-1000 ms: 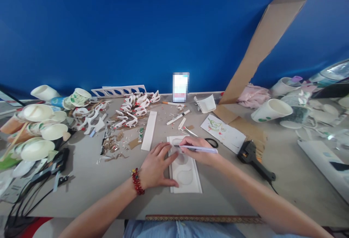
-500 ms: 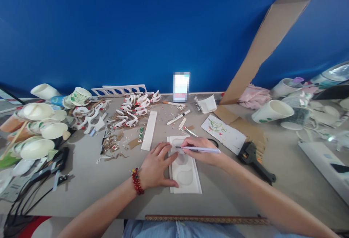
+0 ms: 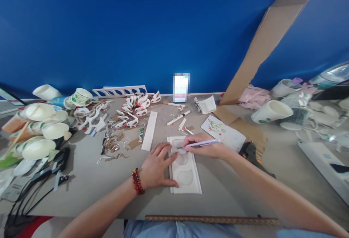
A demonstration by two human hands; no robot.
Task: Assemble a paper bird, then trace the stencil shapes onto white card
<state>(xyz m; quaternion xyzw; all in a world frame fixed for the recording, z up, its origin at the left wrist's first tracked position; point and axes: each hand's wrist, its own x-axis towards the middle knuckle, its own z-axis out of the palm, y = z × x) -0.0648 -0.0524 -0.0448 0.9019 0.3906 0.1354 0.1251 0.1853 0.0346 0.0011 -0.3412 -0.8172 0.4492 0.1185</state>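
A white card strip (image 3: pixel 195 188) with rounded cut-out shapes lies lengthwise before me. My left hand (image 3: pixel 156 167) rests flat on its left edge, fingers spread, a red bead bracelet (image 3: pixel 138 181) at the wrist. Pinched in the fingers of my right hand (image 3: pixel 200 146) is a light purple pen (image 3: pixel 205 142), slanted over the upper cut-out. The right fingers partly cover that cut-out, and whether the pen's tip touches the card I cannot tell. Above left lies a plain white strip (image 3: pixel 149 130).
White bird-like cut-outs (image 3: pixel 141 101) are piled at the back, left of a lit screen (image 3: pixel 181 88). Paper cups (image 3: pixel 40 111) crowd the left side. A bird drawing (image 3: pixel 218 126) and a glue gun (image 3: pixel 249 151) sit to the right, the gun partly behind my forearm.
My right hand and the pen have shifted slightly to the right, and the right forearm has risen over part of the glue gun. My left hand keeps its place.
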